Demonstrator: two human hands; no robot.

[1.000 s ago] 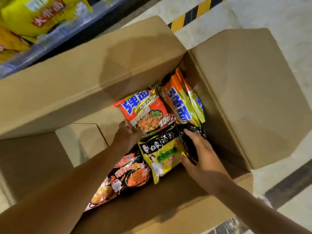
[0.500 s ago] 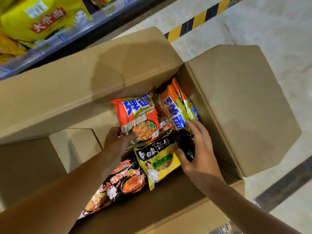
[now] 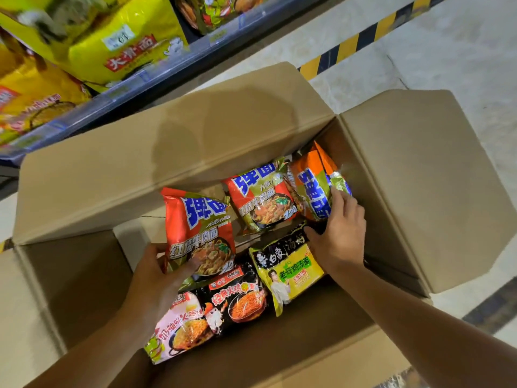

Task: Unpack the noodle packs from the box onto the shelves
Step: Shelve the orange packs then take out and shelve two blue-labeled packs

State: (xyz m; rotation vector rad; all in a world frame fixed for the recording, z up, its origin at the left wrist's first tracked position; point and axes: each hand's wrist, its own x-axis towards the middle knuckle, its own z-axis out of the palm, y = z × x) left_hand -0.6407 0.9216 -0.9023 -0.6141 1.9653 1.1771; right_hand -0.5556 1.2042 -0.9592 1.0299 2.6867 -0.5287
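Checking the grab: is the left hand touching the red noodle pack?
Touching: the head view shows the left hand gripping the red noodle pack at its lower edge.

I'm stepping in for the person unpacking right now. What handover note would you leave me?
Left hand grips a red noodle pack, raised over the box.
Right hand holds the orange packs standing at the box's right wall.
In the box: another red pack, a yellow pack, a black pack, a pink pack.
Shelf already holds yellow bags.
Left: shelve all of these.
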